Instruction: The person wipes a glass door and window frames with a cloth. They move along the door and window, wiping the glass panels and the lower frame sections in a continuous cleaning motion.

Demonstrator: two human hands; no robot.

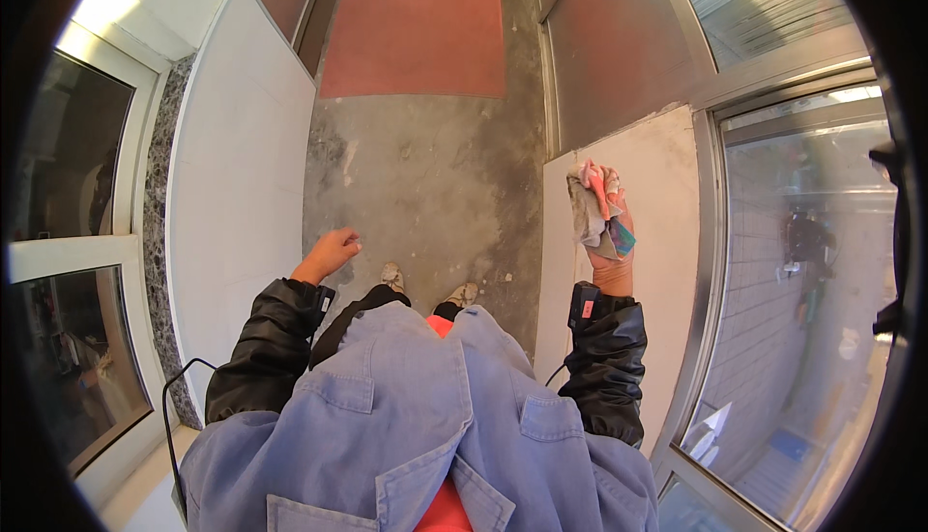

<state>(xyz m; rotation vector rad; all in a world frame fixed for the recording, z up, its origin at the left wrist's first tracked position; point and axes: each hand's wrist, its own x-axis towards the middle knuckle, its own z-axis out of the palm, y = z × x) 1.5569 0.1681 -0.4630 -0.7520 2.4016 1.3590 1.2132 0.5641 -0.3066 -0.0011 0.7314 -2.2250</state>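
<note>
My right hand (626,214) grips a bunched cloth (591,217), grey with pink and blue-green parts, which covers most of the palm and fingers. It is in front of the low white wall panel (652,191) on the right; whether the cloth touches the panel I cannot tell. My left hand (333,251) hangs over the concrete floor (420,169) with its fingers loosely curled and nothing visible in it. That hand is beside the white panel (239,191) on the left.
Glazed metal-framed windows stand on the left (80,148) and right (805,264). A frosted sliding panel (616,46) is ahead on the right. A red mat (417,25) lies farther along the passage. A black cable (168,416) loops near my left elbow.
</note>
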